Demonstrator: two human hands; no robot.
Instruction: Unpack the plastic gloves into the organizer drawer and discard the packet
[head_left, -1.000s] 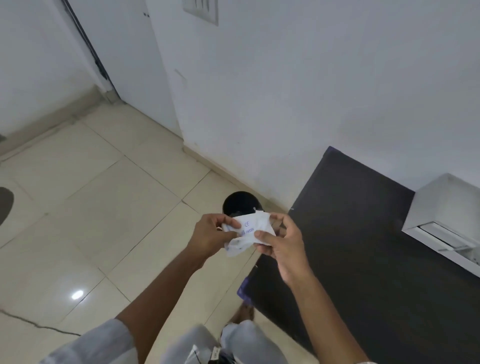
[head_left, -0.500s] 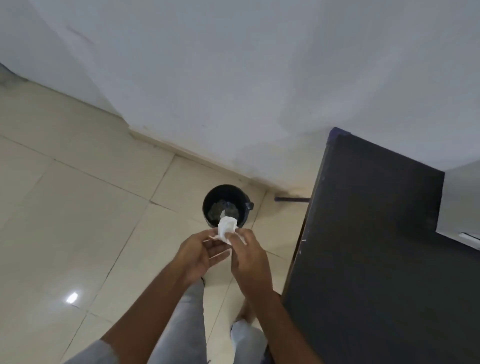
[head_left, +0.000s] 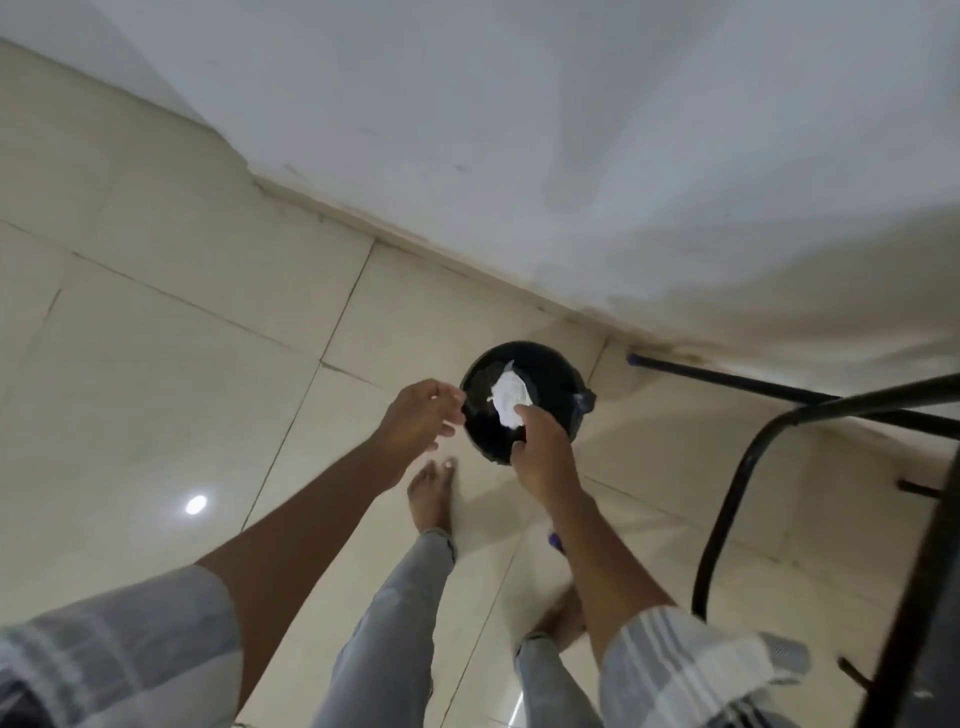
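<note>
A crumpled white packet (head_left: 510, 398) hangs over the mouth of a round black bin (head_left: 550, 371) that stands on the tiled floor by the wall. My right hand (head_left: 543, 452) pinches the packet's lower end from the near side, directly above the bin's near rim. My left hand (head_left: 420, 415) is just left of the bin, fingers loosely apart and holding nothing. The organizer drawer and the gloves are out of view.
A black table frame with curved metal legs (head_left: 737, 499) stands to the right, one bar (head_left: 727, 375) running along the floor by the wall. My bare feet (head_left: 431, 488) stand on the cream tiles just before the bin. The white wall (head_left: 571, 156) rises behind the bin.
The view has tilted down and I have bent closer to the bin. My left hand has let go of the packet and moved left; my right hand now holds it over the bin's mouth.
</note>
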